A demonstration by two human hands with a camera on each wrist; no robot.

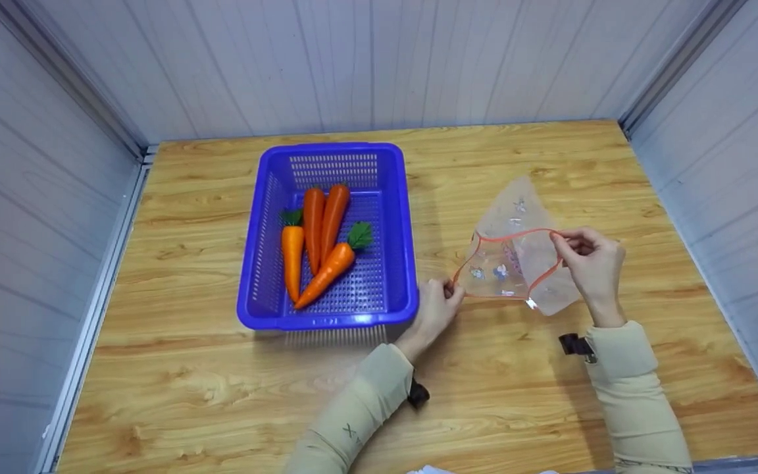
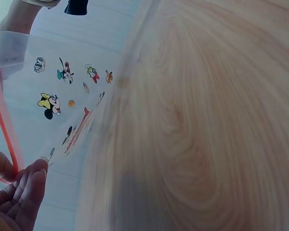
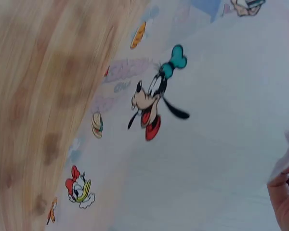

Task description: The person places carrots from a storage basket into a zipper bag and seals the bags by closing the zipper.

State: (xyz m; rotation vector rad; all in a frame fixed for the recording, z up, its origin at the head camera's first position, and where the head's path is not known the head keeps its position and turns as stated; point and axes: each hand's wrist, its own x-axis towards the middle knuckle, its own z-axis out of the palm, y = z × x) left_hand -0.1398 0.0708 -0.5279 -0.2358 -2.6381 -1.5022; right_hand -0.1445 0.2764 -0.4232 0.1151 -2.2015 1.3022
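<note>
A translucent zip bag (image 1: 494,270) with an orange-red rim and cartoon prints stands with its mouth spread between both hands. My left hand (image 1: 433,309) pinches the rim's left corner, close by the basket's front right corner. On the other side, my right hand (image 1: 593,263) pinches the rim between thumb and fingers. A white slider sits at the rim's front edge. In the left wrist view the fingers (image 2: 31,192) grip the orange strip of the bag (image 2: 19,53). Printed characters on the bag (image 3: 183,159) fill most of the right wrist view, with fingertips (image 3: 282,192) at its right edge.
A blue plastic basket (image 1: 399,217) stands left of the hands. Inside lie several carrots (image 1: 326,273), two of them with green tops. The wood-grain table (image 1: 188,395) has pale panel walls (image 1: 353,66) at its back and sides.
</note>
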